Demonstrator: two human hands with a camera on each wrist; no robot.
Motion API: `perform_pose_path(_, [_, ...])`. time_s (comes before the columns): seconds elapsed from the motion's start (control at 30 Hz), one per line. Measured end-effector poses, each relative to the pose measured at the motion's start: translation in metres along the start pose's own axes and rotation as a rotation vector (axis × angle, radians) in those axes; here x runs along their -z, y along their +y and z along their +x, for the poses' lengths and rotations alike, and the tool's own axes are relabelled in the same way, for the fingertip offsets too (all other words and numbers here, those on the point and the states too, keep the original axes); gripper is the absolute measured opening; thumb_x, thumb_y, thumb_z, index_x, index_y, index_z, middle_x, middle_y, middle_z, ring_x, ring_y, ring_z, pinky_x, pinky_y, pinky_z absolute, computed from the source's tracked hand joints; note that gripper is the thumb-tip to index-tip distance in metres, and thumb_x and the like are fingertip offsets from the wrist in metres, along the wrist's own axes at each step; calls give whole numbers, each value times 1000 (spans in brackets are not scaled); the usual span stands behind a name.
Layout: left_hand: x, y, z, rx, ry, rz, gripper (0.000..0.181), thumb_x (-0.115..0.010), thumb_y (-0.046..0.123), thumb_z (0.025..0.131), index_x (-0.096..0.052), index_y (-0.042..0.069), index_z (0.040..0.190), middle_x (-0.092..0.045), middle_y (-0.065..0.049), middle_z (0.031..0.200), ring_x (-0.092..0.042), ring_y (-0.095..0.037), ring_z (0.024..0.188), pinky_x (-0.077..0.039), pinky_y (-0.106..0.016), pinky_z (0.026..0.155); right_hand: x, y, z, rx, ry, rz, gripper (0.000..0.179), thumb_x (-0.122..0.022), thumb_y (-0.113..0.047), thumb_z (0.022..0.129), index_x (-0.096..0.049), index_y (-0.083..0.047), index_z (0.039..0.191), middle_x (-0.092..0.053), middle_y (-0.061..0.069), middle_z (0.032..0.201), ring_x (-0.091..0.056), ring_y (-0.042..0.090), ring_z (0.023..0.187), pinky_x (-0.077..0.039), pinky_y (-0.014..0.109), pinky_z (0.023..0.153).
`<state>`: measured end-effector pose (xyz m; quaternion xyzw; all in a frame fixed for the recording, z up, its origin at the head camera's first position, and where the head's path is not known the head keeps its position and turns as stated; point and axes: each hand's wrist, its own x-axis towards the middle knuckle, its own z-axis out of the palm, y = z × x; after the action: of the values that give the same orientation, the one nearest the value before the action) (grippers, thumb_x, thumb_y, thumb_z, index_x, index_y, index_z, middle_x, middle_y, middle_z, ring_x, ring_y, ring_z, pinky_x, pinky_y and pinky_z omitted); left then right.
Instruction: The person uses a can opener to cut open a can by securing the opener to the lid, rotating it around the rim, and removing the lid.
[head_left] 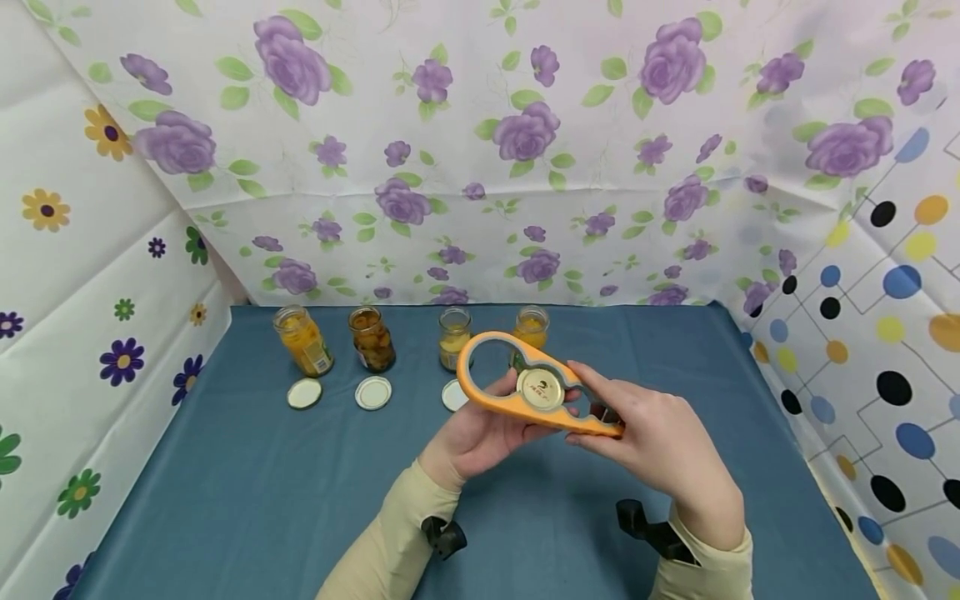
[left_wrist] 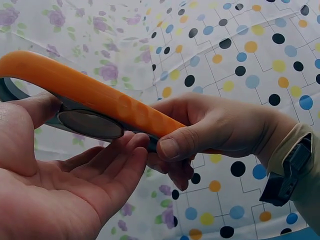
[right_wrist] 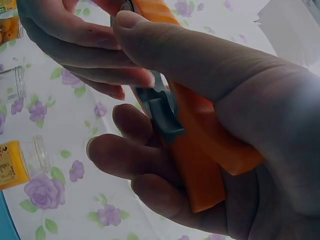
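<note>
My right hand [head_left: 660, 433] grips the handle end of an orange jar opener [head_left: 491, 402], its thumb above and fingers wrapped below. A gold jar lid [head_left: 541, 388] with print on top sits between the opener's grey inner edges. Palm up, my left hand [head_left: 483, 437] is under the opener. In the left wrist view its thumb reaches through the big ring to one edge of the lid [left_wrist: 90, 124], and its fingertips come up at the opposite edge. Both hands hold this above the blue cloth.
Along the back stand open glass jars: one of yellow fruit [head_left: 303, 343], one of brown pieces [head_left: 372, 342], one pale yellow [head_left: 453, 343] and one orange-yellow [head_left: 531, 329]. Lids [head_left: 303, 393], [head_left: 373, 392] and a partly covered lid [head_left: 453, 396] lie white side up before them. Patterned sheets surround the blue table [head_left: 247, 500].
</note>
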<state>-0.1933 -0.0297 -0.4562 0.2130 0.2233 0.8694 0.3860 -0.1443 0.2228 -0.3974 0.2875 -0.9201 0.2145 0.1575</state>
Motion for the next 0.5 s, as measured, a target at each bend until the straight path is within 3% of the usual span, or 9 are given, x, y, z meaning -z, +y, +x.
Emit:
perform_pose_path(0.33, [5,-5,-1,6,-8,-62,79,-71,40,105,-34,3,165,-65,-14,144,-62,-24,136,-46,-37,116,-1,0,-2,-1,-23,-10,89,-94,-41,82,-54,-23,159,-59,-17,83,-50,-4,68,-47,24,58])
perform_pose_path(0.5, [6,-3,-1,1,-20,-43,78,-68,41,106,-34,2,164,-65,-15,143,-62,-24,136,-46,-36,116,-2,0,0,-10,-37,-5,90,-93,-43,83,-53,-25,161,-59,-18,84,-51,-4,68,-47,25,59])
